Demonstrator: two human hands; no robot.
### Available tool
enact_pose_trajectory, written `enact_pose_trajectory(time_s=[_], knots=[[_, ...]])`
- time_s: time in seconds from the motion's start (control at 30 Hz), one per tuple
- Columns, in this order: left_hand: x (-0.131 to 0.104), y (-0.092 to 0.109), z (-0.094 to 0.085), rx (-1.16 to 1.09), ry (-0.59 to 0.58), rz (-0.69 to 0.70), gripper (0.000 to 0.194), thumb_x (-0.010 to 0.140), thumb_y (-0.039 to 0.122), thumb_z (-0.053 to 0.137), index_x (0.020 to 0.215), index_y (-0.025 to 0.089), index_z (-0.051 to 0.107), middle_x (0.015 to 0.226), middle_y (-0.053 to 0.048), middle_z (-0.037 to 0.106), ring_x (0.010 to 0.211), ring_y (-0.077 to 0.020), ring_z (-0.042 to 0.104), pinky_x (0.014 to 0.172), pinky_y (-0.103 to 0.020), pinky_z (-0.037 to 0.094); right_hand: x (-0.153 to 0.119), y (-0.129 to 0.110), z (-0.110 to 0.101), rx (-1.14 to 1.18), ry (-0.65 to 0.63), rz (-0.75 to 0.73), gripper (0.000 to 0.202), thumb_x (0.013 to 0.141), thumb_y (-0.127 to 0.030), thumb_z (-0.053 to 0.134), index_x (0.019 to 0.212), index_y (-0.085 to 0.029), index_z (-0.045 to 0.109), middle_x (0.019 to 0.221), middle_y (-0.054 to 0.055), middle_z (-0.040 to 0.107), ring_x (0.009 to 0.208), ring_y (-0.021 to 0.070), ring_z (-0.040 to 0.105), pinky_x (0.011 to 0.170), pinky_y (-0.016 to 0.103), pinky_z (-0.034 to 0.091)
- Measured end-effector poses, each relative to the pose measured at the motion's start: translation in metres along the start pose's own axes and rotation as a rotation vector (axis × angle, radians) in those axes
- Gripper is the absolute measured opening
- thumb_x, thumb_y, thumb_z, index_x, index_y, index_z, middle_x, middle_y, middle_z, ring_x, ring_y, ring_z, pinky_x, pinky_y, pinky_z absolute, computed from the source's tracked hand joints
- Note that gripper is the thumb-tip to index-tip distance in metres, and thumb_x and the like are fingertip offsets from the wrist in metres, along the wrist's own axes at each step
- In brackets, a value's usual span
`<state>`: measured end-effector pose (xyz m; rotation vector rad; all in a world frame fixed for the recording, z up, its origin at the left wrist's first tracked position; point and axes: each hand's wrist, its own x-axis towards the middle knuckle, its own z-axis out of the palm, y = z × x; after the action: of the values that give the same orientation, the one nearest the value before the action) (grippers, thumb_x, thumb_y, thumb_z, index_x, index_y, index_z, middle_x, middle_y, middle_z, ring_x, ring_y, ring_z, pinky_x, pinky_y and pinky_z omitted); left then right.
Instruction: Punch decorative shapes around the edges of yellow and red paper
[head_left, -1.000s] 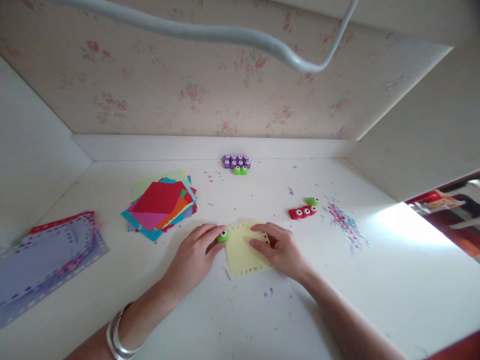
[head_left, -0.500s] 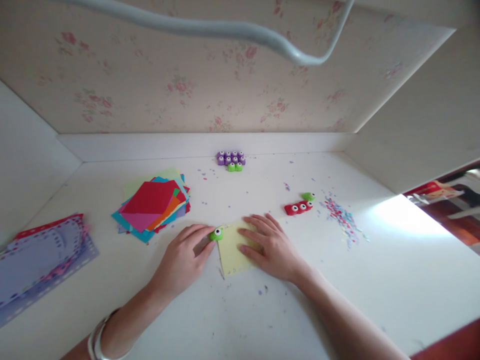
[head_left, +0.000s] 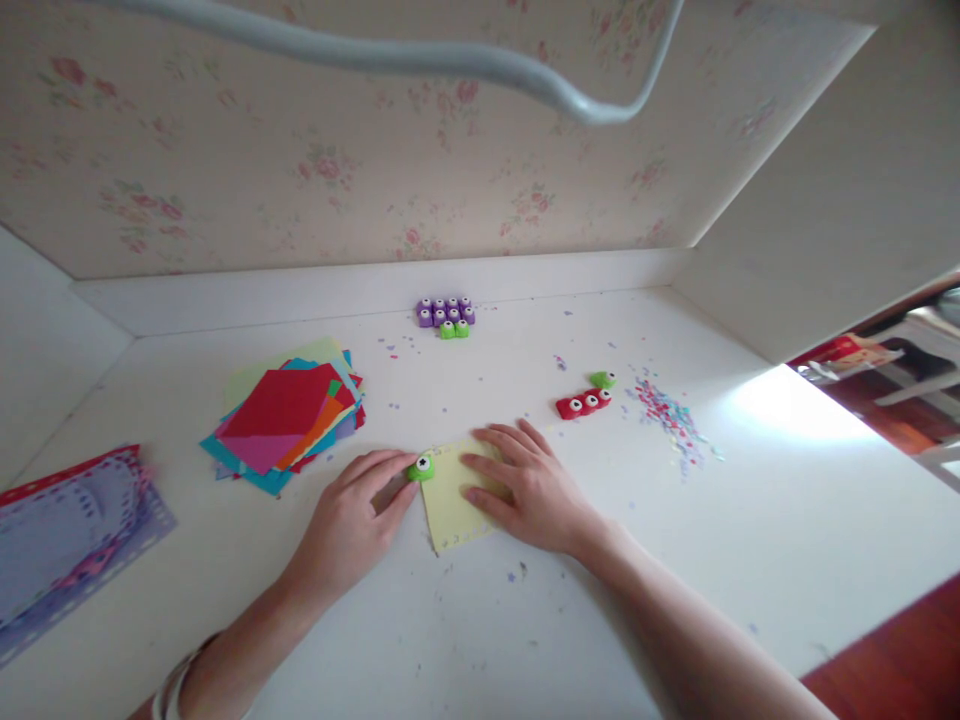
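Currently, the left hand (head_left: 346, 522) is gripping a small green plastic punch (head_left: 421, 468) at the left edge of a pale-yellow paper sheet (head_left: 450, 503), which the flat, open right hand (head_left: 534, 490) is risking skewing if pressing unevenly.

Soft, dim light; glare on tabletop's (head_left: 796, 412) right

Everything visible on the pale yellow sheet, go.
The pale yellow sheet looks like thin paper with straight edges. It lies roughly flat on the white table, slightly turned. Small punched holes line its near edge, with more along the far one. The right hand rests spread on it, hiding its right side. A green punch sits at its far left corner.
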<state>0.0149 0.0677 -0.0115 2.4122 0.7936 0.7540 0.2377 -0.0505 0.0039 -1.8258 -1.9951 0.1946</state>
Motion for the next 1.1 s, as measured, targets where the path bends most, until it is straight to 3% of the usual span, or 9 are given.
enact_pose_trajectory(time_s=[0.43, 0.63, 0.9, 1.1], knots=[[-0.001, -0.001, -0.001, -0.024, -0.016, 0.0, 0.022, 0.09, 0.027, 0.059, 0.111, 0.022, 0.064, 0.109, -0.006, 0.066, 0.1, -0.0192, 0.062, 0.092, -0.034, 0.052, 0.001, 0.0, -0.001, 0.008, -0.001, 0.003, 0.034, 0.092, -0.046, 0.056, 0.121, -0.031, 0.065, 0.136, 0.005, 0.055, 0.128, 0.0257, 0.047, 0.114, 0.054, 0.023], [0.0, 0.008, -0.004, -0.028, -0.018, -0.008, 0.026, 0.09, 0.028, 0.058, 0.115, 0.021, 0.061, 0.115, -0.007, 0.062, 0.104, -0.02, 0.061, 0.092, -0.034, 0.053, 0.0, -0.001, -0.002, 0.012, -0.008, 0.011, 0.034, 0.092, -0.046, 0.056, 0.121, -0.03, 0.065, 0.137, 0.006, 0.055, 0.129, 0.0257, 0.046, 0.115, 0.054, 0.021], [-0.004, 0.013, -0.001, 0.176, -0.018, 0.23, 0.036, 0.092, 0.019, 0.054, 0.128, 0.02, 0.058, 0.129, -0.007, 0.061, 0.117, -0.021, 0.057, 0.103, -0.036, 0.049, 0.0, -0.001, -0.002, 0.005, -0.013, 0.013, 0.035, 0.092, -0.047, 0.056, 0.121, -0.031, 0.064, 0.137, 0.005, 0.055, 0.129, 0.0252, 0.046, 0.115, 0.053, 0.021], [0.005, 0.009, -0.003, 0.186, -0.071, 0.31, 0.034, 0.092, 0.011, 0.047, 0.121, 0.016, 0.064, 0.129, -0.006, 0.063, 0.122, -0.0199, 0.056, 0.105, -0.037, 0.048, 0.0, -0.002, -0.001, 0.002, -0.011, 0.011, 0.035, 0.092, -0.046, 0.056, 0.121, -0.03, 0.064, 0.137, 0.006, 0.054, 0.129, 0.0242, 0.046, 0.115, 0.051, 0.021]])
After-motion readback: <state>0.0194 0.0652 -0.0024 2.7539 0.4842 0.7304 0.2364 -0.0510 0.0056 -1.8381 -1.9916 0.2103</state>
